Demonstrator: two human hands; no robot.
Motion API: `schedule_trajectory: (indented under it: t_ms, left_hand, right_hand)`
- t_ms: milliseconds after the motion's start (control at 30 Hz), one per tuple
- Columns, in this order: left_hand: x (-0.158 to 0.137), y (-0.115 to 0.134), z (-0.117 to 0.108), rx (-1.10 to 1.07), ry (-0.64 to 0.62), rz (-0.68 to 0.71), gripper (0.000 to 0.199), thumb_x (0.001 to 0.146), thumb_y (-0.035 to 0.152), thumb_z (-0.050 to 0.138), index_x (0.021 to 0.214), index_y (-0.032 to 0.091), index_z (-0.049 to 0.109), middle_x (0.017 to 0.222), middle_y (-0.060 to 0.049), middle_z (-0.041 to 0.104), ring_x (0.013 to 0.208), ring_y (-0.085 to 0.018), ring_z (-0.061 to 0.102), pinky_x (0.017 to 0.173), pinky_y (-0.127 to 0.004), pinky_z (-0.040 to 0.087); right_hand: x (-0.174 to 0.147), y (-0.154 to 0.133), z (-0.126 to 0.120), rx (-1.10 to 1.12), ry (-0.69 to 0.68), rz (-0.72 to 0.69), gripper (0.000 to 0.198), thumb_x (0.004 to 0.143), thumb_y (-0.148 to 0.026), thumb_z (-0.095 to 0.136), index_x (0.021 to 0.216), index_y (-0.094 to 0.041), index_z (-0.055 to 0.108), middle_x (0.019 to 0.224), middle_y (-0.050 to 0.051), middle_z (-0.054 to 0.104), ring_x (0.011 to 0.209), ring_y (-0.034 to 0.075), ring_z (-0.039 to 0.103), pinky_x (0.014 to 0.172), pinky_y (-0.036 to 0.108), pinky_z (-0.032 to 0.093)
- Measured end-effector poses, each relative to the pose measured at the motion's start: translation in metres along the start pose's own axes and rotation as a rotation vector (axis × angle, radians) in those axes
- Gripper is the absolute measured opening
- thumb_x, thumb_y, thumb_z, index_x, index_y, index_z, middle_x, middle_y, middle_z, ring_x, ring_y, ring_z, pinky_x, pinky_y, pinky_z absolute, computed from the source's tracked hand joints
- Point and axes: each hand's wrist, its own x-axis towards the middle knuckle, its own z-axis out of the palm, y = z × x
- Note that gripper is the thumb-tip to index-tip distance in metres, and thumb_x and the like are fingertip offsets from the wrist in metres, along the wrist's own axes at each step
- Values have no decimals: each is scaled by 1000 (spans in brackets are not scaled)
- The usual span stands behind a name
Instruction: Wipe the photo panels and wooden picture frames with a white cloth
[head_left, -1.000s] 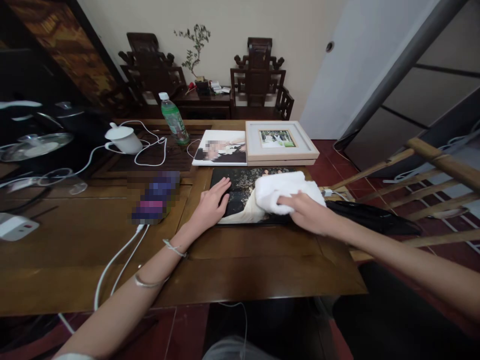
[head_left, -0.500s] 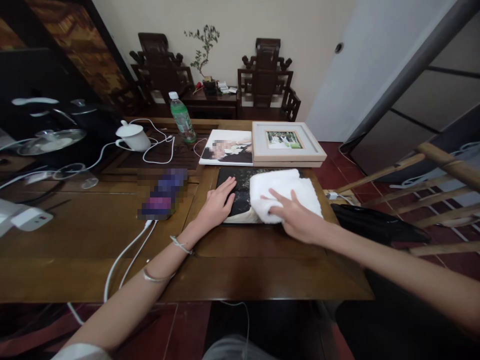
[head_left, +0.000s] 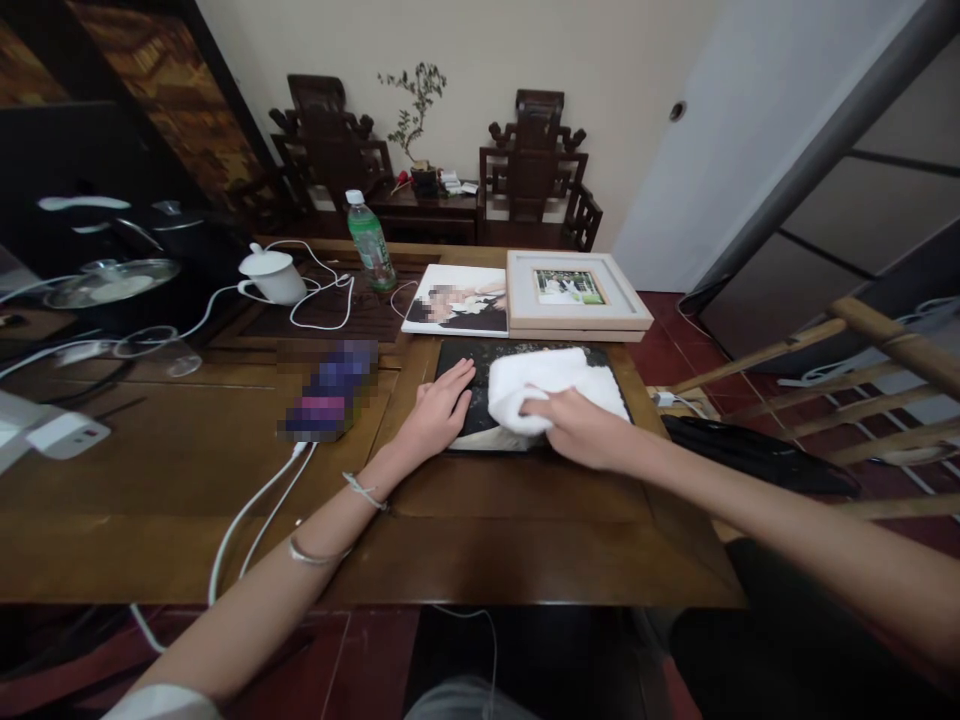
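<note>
A flat dark picture panel (head_left: 471, 400) with a pale patch along its near edge lies on the wooden table. Resting flat on its left edge, my left hand (head_left: 437, 405) has its fingers stretched out and holds nothing. My right hand (head_left: 581, 428) grips a folded white towel (head_left: 551, 375), its fingers bunched into the near part of the cloth. The towel lies on the panel and hides most of the middle and right side. Just behind the panel are a photo print (head_left: 459, 300) and stacked light wooden picture frames (head_left: 637, 305).
A phone (head_left: 330, 390) with a white cable lies left of my arm. Further back stand a green-labelled bottle (head_left: 370, 243), a white lidded cup (head_left: 271, 277) and a glass-lidded pan (head_left: 112, 290). A wooden chair-like rack (head_left: 892, 345) stands to the right.
My right hand has moved slightly left with the towel, and its spread fingers have closed into the cloth. My left hand stays at the panel's left edge.
</note>
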Motion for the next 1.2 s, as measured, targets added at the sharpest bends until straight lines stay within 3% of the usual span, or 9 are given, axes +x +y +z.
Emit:
schedule_trajectory:
  t_ms: [133,267,400,533,700,800,1000,1100,1200]
  left_hand:
    - [0,-2,0,-8,-6,4,42,94,24,35,133,18,48,145,-11,43,138,-22,35,109,-50,31]
    - [1,-5,-3,-18,-39,21,44,94,25,35,136,19,46,147,-10,41,139,-21,33,111,-49,29]
    - [1,-7,-7,-4,-104,32,45,95,24,31,138,19,43,150,-10,37,140,-21,30,111,-48,27]
    - [0,-5,-6,27,-95,7,47,94,21,30,139,16,42,150,-12,36,141,-22,28,111,-48,26]
    - [-1,-2,-4,12,-77,-12,49,93,20,31,142,20,37,152,-11,32,141,-23,26,109,-51,28]
    - [-1,-4,-4,7,-74,-18,49,93,21,32,142,20,37,153,-11,29,143,-23,23,110,-52,26]
    - [1,-10,-1,-23,-52,-17,47,95,25,30,140,19,41,150,-11,35,141,-22,28,111,-49,26]
    - [2,-8,-1,-109,26,-34,47,96,29,28,139,16,42,148,-11,40,139,-21,32,113,-46,26]
    - [2,-1,-5,-212,159,-39,50,98,36,25,140,13,41,147,-11,41,138,-20,34,115,-40,25]
  right_hand:
    - [48,18,-17,-48,48,20,50,72,0,39,113,-16,61,106,13,69,105,28,59,87,40,46]
    - [63,19,-15,-70,70,67,52,73,1,37,118,-16,59,120,17,62,110,30,56,91,47,44]
    - [33,-1,7,-85,34,91,58,73,2,35,124,-16,54,139,22,45,129,36,41,96,68,30]
    - [-20,-30,26,-44,-53,-25,60,69,4,35,123,-17,53,141,18,45,143,32,15,102,71,23]
    - [-52,-45,26,27,-136,-42,62,66,3,38,119,-22,56,142,13,46,142,31,19,103,70,25]
    - [-39,-37,16,18,-110,-25,60,68,2,37,121,-18,57,135,17,52,138,33,30,102,67,30]
    - [30,-4,-3,-46,12,31,53,71,2,38,115,-16,61,116,18,64,118,35,53,89,51,47]
    - [57,2,-4,-84,60,41,53,75,0,37,120,-16,58,125,21,58,121,36,49,89,57,44]
    - [64,-8,2,-104,47,-19,56,74,1,37,123,-17,56,133,22,52,133,37,35,94,71,32]
